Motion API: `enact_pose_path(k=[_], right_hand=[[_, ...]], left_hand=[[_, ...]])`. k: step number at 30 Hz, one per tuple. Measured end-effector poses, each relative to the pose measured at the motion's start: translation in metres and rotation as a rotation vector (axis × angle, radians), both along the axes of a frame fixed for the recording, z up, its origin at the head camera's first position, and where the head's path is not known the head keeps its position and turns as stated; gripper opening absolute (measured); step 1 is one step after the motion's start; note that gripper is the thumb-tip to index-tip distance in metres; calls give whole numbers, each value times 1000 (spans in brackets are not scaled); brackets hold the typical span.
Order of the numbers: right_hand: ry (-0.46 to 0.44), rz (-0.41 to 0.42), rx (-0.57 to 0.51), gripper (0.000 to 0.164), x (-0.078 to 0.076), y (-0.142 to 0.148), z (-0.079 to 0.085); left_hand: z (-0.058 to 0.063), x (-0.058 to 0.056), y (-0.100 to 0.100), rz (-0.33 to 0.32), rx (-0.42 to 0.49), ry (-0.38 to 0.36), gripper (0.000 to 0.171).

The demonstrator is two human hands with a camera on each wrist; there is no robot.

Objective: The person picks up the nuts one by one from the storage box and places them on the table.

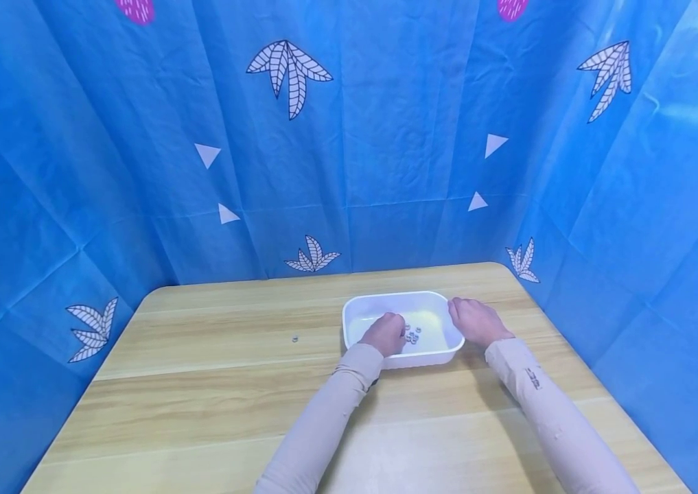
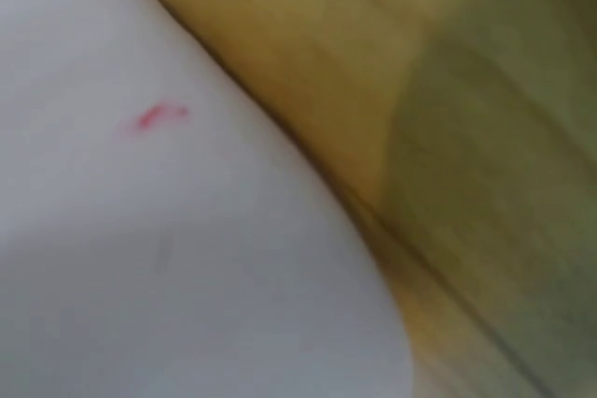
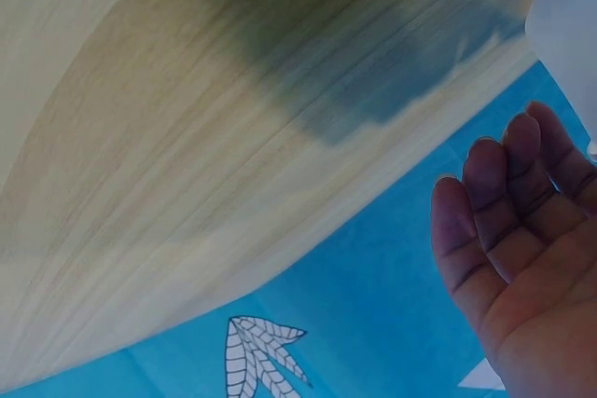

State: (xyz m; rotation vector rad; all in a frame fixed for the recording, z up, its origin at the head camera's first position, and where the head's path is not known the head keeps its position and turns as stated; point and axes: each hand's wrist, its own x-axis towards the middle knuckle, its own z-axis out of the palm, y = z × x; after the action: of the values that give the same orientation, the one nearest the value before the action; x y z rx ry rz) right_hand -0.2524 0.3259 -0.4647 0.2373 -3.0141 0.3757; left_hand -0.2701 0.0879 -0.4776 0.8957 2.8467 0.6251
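Note:
A white plastic box [image 1: 398, 359] stands on the wooden table in the head view. My left hand [image 1: 388, 334] is inside it with curled fingers, and whatever those fingers may hold is hidden. Several small silvery metal pieces [image 1: 413, 337], too small to name, lie on the box floor beside that hand. At the box's right end my right hand [image 1: 477, 321] holds the rim. The right wrist view shows loosely bent fingers [image 3: 500, 216] outside the box wall [image 3: 567, 25], the thumb out of sight. The left wrist view has no hand, only a pale blurred surface.
Another small metal piece [image 1: 295, 339] lies on the table [image 1: 213, 391] to the left of the box. A blue patterned curtain [image 1: 398, 137] hangs behind the table and along both sides.

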Motion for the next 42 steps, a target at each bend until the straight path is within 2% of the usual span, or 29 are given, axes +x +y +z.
enact_pose_path(k=[5, 13, 17, 20, 23, 26, 30, 34, 42], right_hand=[[-3, 1, -2, 42, 0, 0, -2], [10, 3, -1, 42, -2, 1, -2], [11, 4, 1, 42, -2, 1, -3], [13, 5, 1, 40, -1, 1, -3], [17, 4, 0, 40, -1, 1, -2], [18, 3, 1, 39, -1, 0, -2], [19, 5, 6, 39, -1, 0, -2], [25, 4, 14, 38, -2, 0, -1], [18, 5, 24, 39, -1, -1, 1]], left_hand=[[0, 0, 0, -17, -23, -18, 14], [2, -2, 2, -37, -82, 35, 10], [3, -2, 1, -33, -83, 61, 14], [3, -3, 1, -27, -51, 61, 27], [2, -3, 0, -25, 0, 25, 36], [1, -4, 0, -19, 37, -25, 32], [0, -4, -2, 7, 88, -84, 10], [1, -4, -3, 30, 146, -119, 25], [6, -3, -6, 23, 252, -153, 24]])
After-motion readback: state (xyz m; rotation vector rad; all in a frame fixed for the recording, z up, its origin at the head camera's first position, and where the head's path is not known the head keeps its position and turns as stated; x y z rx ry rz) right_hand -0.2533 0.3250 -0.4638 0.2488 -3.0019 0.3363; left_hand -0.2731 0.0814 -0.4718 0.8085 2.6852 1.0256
